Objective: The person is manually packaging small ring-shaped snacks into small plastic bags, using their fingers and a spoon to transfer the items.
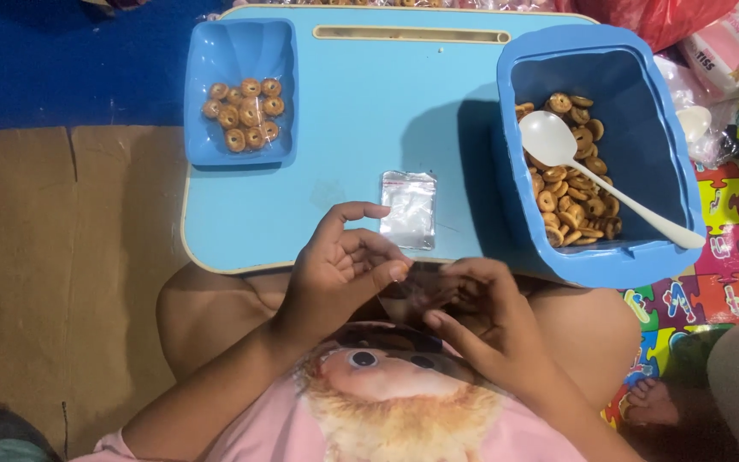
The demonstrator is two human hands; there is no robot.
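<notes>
My left hand (339, 269) and my right hand (481, 316) meet at the near edge of a light blue lap table (361, 111). Both pinch a small clear plastic bag (416, 287) between their fingertips. A second small clear bag (409, 209) lies flat on the table just beyond my hands. At the table's right stands a deep blue tub (669, 128) with several small ring-shaped biscuits (570, 201) and a white plastic spoon (592, 175) resting in it. A shallower blue tray (237, 43) at the left holds several of the same biscuits (244, 113).
Brown cardboard (62, 257) covers the floor on the left. A colourful puzzle mat (729, 257) lies at the right, with plastic packages (729, 43) behind the tub. Another person's foot (650, 398) shows at the lower right.
</notes>
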